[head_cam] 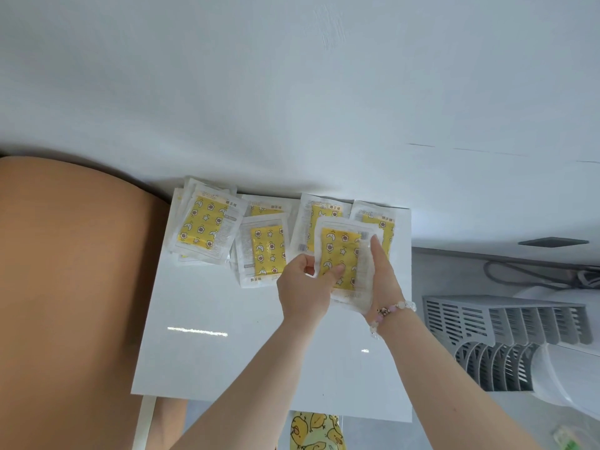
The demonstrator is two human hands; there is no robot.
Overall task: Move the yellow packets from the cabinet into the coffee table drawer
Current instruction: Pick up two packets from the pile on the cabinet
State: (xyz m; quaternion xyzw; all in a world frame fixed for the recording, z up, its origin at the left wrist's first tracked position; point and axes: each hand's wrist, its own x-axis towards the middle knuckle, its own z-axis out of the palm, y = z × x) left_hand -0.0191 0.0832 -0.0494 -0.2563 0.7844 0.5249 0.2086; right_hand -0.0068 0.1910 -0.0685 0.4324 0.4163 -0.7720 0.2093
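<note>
Several yellow packets in clear wrappers lie along the back of the white cabinet top (227, 352), against the wall: a stack (203, 227) at the left, one (266, 251) in the middle, others (378, 222) at the right. Both hands hold one yellow packet (341, 251) lifted above the right-hand ones. My left hand (305, 287) pinches its lower left edge, thumb on the yellow face. My right hand (383, 280), with a bead bracelet at the wrist, holds its right side from behind, a finger pointing up along the edge.
A tan rounded surface (71, 287) fills the left side, beside the cabinet. At the right stand a grey slatted rack (506, 323) and a white appliance (568, 378), with cables (535, 274) on the grey floor behind. The white wall rises right behind the packets.
</note>
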